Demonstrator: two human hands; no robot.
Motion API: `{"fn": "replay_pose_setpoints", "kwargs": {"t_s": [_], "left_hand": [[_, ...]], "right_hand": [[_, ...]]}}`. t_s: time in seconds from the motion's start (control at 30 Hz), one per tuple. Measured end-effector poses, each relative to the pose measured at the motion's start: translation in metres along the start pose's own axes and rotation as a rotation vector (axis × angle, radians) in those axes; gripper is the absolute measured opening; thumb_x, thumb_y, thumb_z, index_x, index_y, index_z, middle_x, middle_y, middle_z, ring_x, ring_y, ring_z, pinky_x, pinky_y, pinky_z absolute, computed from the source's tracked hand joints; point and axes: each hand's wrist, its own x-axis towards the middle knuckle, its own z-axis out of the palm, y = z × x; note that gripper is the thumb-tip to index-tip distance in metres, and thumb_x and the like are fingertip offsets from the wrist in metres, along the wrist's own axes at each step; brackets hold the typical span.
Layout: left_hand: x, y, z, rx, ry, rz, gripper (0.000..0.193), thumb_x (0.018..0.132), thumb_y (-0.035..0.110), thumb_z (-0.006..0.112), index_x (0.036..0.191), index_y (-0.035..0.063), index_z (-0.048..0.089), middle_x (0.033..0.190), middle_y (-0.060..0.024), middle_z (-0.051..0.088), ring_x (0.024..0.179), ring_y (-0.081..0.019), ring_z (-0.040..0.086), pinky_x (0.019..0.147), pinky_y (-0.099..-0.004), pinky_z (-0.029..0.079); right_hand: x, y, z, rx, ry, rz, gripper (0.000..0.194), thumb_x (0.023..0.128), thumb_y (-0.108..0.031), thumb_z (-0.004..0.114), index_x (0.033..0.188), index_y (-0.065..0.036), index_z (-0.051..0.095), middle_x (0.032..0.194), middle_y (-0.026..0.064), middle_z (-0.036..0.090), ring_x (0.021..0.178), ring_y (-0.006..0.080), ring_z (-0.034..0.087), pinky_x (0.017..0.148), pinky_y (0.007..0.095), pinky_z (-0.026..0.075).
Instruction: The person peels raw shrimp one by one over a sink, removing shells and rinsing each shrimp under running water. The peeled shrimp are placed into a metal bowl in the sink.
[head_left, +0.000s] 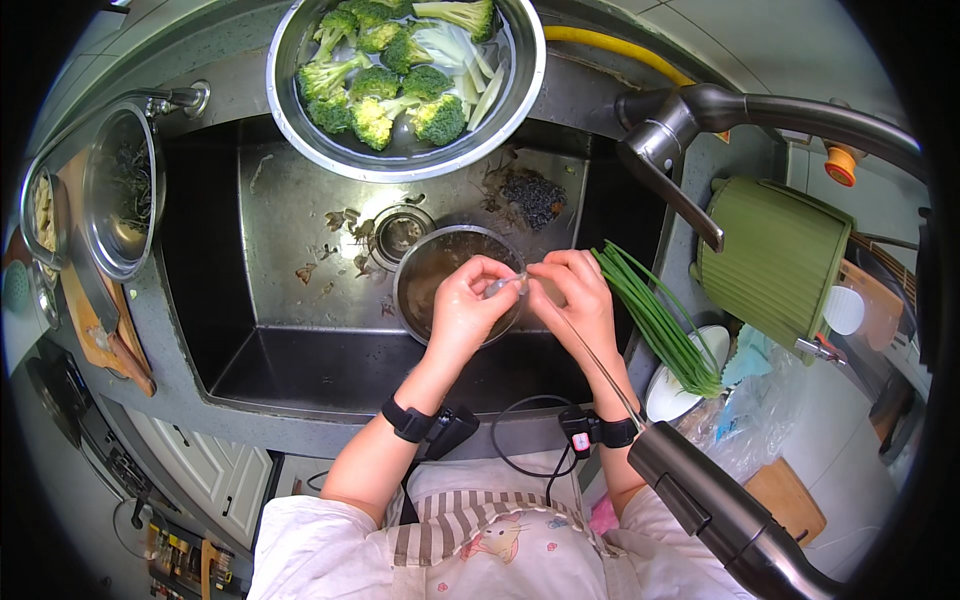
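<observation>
Over the right rim of a metal bowl (427, 300) in the sink, my left hand (469, 304) pinches a small, wet, greyish translucent piece of food (504, 285), possibly a shrimp. My right hand (574, 289) meets it with thumb and fingertips on the piece's right end. The bowl holds cloudy brownish liquid. Scraps and thin shell-like bits lie around the drain (401, 234), with a dark heap (532, 196) towards the sink's back right. A thin stream of water or a thin rod appears to cross my right forearm from the faucet head; I cannot tell which.
A large steel bowl (281, 112) of broccoli in water overhangs the sink's back. The faucet spout (712, 495) reaches over my right side. Spring onions (652, 315) lie at the right edge beside a green bin (776, 255). A cleaver (94, 277) rests on a wooden board at left.
</observation>
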Motion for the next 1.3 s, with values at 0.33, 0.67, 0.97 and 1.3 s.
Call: {"fn": "replay_pose_setpoints", "kwargs": {"t_s": [0.33, 0.67, 0.97, 1.3], "left_hand": [[-0.001, 0.006, -0.001, 0.089, 0.004, 0.013, 0.013, 0.085, 0.002, 0.069, 0.096, -0.0011, 0.062, 0.091, -0.0034, 0.066, 0.084, -0.0077, 0.063, 0.077, -0.0215, 0.050], [-0.001, 0.005, -0.005, -0.105, 0.011, -0.037, 0.012, 0.088, 0.003, 0.068, 0.098, -0.0018, 0.062, 0.093, -0.0059, 0.067, 0.082, -0.0110, 0.064, 0.076, -0.0239, 0.052], [0.007, 0.002, 0.008, -0.120, -0.035, -0.039, 0.013, 0.091, 0.006, 0.066, 0.099, -0.0023, 0.061, 0.092, -0.0058, 0.067, 0.081, -0.0100, 0.063, 0.072, -0.0236, 0.052], [0.003, -0.015, 0.017, -0.204, 0.002, -0.070, 0.015, 0.094, 0.013, 0.064, 0.103, 0.0016, 0.060, 0.091, -0.0040, 0.066, 0.082, -0.0085, 0.062, 0.075, -0.0238, 0.051]], "right_hand": [[0.003, 0.000, 0.003, -0.102, -0.003, -0.073, 0.019, 0.065, 0.000, 0.074, 0.080, -0.003, 0.063, 0.080, 0.0084, 0.061, 0.075, 0.0269, 0.059, 0.064, 0.0356, 0.051], [-0.002, 0.002, 0.006, 0.063, 0.112, 0.288, 0.007, 0.087, -0.004, 0.066, 0.086, 0.000, 0.061, 0.082, 0.0102, 0.061, 0.066, 0.0220, 0.061, 0.060, 0.0288, 0.049], [-0.014, 0.006, 0.013, 0.574, -0.100, 0.369, 0.029, 0.083, 0.007, 0.066, 0.111, 0.001, 0.064, 0.110, 0.0072, 0.059, 0.081, 0.0098, 0.059, 0.067, 0.0212, 0.050], [-0.023, 0.013, 0.010, 0.967, -0.089, 0.741, 0.024, 0.087, 0.009, 0.063, 0.110, 0.006, 0.063, 0.108, 0.0069, 0.057, 0.087, 0.0148, 0.066, 0.069, 0.0213, 0.052]]}}
